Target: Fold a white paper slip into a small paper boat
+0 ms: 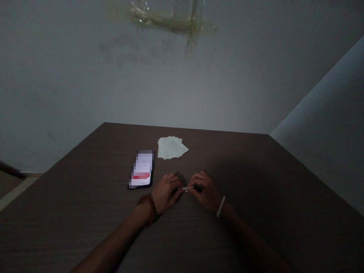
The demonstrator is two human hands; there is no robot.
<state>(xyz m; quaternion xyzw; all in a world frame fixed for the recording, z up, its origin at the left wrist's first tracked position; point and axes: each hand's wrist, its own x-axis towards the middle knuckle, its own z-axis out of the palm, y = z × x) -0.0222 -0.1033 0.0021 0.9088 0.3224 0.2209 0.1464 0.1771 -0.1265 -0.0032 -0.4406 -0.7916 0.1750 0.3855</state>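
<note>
Between my two hands is a small white piece of paper (185, 189), seen nearly edge-on and mostly covered by fingers. My left hand (167, 192), with a reddish-brown bead bracelet at the wrist, pinches its left end between thumb and fingers. The right end is pinched by my right hand (206, 191), which has a pale bead bracelet. Both hands are low over the table, close together. Beyond them lies a loose pile of white paper slips (172, 147) with faint print. How the held paper is folded is too small to tell.
A smartphone (142, 169) with a lit, partly pixelated screen lies left of my hands. The dark brown table (241, 151) reaches back to a grey wall (182, 94). Yellowed tape (170, 22) sticks to the wall above. Another wall surface slants along the right side.
</note>
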